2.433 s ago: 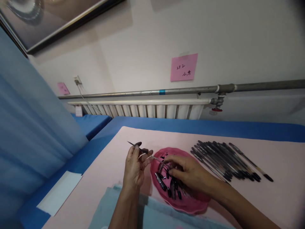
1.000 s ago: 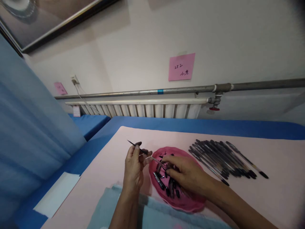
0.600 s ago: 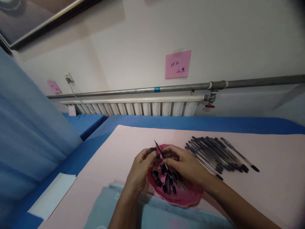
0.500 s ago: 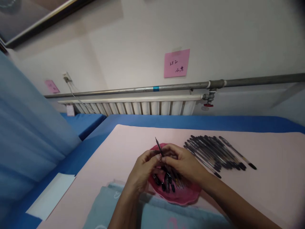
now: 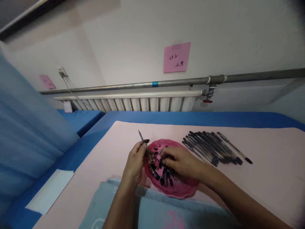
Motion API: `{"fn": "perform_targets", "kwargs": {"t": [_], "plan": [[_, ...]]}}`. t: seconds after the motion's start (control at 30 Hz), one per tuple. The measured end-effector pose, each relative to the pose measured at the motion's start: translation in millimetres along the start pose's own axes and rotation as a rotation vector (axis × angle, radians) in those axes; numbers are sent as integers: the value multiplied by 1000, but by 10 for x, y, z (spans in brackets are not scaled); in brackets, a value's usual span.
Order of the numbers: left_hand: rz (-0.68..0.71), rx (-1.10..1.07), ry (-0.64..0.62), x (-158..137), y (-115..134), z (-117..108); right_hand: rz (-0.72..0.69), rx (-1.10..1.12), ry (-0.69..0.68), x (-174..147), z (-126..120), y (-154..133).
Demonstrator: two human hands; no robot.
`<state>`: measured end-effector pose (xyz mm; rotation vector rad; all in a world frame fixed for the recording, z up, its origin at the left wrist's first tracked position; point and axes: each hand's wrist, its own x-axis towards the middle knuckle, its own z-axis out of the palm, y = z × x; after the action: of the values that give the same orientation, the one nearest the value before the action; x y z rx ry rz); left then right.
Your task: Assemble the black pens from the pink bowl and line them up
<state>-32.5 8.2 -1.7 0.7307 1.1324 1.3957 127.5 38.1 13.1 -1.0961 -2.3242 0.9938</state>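
Head view: left hand (image 5: 135, 160) fingers pinch a pen refill (image 5: 143, 141); right hand (image 5: 179, 162) fingers curl among caps (image 5: 164, 178).

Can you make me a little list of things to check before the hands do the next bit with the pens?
1. Left hand grips the thin pen part: ok.
2. Right hand is over the red dish, on the small black pieces: ok.
3. Right hand has picked up a piece: cannot tell.
4. Row of black pens lies apart from the dish: ok.
5. Pink mat shows beside the left hand: ok.
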Motion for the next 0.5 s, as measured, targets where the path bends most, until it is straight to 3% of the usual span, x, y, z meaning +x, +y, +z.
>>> {"fn": "perform_targets", "kwargs": {"t": [0.1,0.27,0.4,0.5], "plan": [[9,6,16,3,-15,-11,-52,-236,-171,-22,55,17],[0,-3,33,6,-27,-10,74,-426,-247,-148,132,155],[-8,-13,45,15,-18,-4,111,-222,-60,-179,376,436],[-7,-11,53,15,-16,-4,112,-84,84,-25,597,584]]}}
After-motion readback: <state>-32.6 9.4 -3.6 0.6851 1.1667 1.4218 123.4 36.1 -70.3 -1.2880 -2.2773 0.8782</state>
